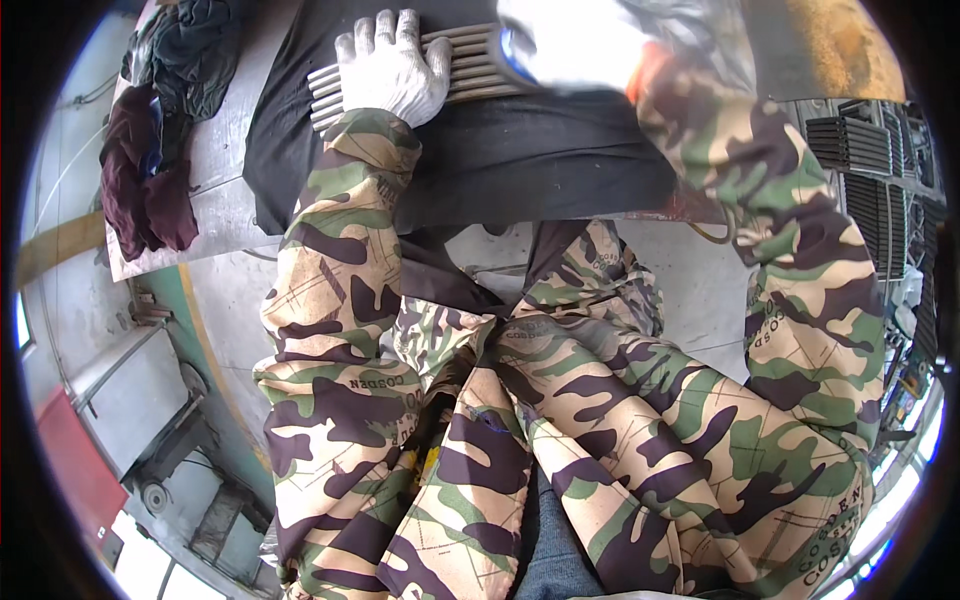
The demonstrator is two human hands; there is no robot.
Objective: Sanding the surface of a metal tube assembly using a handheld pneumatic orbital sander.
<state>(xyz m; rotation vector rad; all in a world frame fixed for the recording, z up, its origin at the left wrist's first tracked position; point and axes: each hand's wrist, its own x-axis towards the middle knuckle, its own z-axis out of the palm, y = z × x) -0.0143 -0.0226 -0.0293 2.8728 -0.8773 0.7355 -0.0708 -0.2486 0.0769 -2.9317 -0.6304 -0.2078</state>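
The rods [472,68] are lying side by side on a black cloth [530,160] at the far side of the table [222,205], running left to right. The gloved left hand [393,78] is resting palm down across their left part, its fingers a little apart and pointing away, its thumb standing out to the right. The right hand [585,45] is blurring over the rods' right part, with a blue edge [514,58] showing at its left; whether it is gripping, pinching or only touching something, I cannot tell. For steady handling, the left palm should be bearing evenly on every rod, since round pieces are probably ready to roll or spread if pressure is falling on only a few. The left thumb should be staying clear of the right hand, and the cloth should be lying flat beneath.
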